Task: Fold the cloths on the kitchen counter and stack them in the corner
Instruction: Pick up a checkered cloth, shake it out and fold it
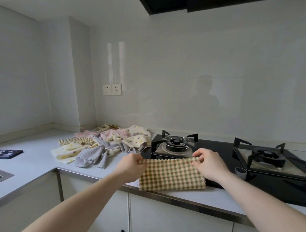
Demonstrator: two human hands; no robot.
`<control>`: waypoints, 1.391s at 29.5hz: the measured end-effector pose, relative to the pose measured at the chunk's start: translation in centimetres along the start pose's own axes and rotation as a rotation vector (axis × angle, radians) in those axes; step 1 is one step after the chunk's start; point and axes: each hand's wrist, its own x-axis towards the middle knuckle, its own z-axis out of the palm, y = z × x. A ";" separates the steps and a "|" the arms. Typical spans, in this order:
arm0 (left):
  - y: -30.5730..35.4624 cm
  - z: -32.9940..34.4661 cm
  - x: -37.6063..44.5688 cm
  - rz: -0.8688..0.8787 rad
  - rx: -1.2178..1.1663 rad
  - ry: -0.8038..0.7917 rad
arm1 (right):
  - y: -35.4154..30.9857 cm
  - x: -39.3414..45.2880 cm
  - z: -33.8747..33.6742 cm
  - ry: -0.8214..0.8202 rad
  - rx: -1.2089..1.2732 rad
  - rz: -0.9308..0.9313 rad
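A beige-and-green checked cloth (171, 174) lies folded in half at the counter's front edge, partly over the black hob. My left hand (131, 165) pinches its far left corner. My right hand (209, 161) pinches its far right corner. Both top edges are held together, slightly raised. Behind and to the left, a loose pile of unfolded cloths (104, 144) lies spread on the grey counter (36, 156): dotted cream, pink, grey and checked ones. The counter corner (61, 130) by the wall holds no cloths.
A black gas hob with a left burner (176, 143) and a right burner (266, 155) fills the right side, with a grey knob (240, 172) near my right wrist. A dark blue mat (6, 153) and a sink edge (0, 175) lie at far left. Wall sockets (112, 89) sit above.
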 end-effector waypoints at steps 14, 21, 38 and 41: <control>-1.3 4.8 3.4 -0.040 0.022 0.097 | 1.3 2.8 3.0 0.007 -0.134 0.040; -2.9 6.5 3.9 -0.038 0.084 0.130 | 2.4 2.5 4.6 -0.102 -0.331 0.025; -3.6 6.6 3.6 -0.008 -0.142 0.189 | 0.5 3.9 4.1 -0.309 -0.434 0.123; -3.7 6.6 3.5 -0.023 -0.154 0.235 | -0.2 4.1 4.4 -0.322 -0.496 0.098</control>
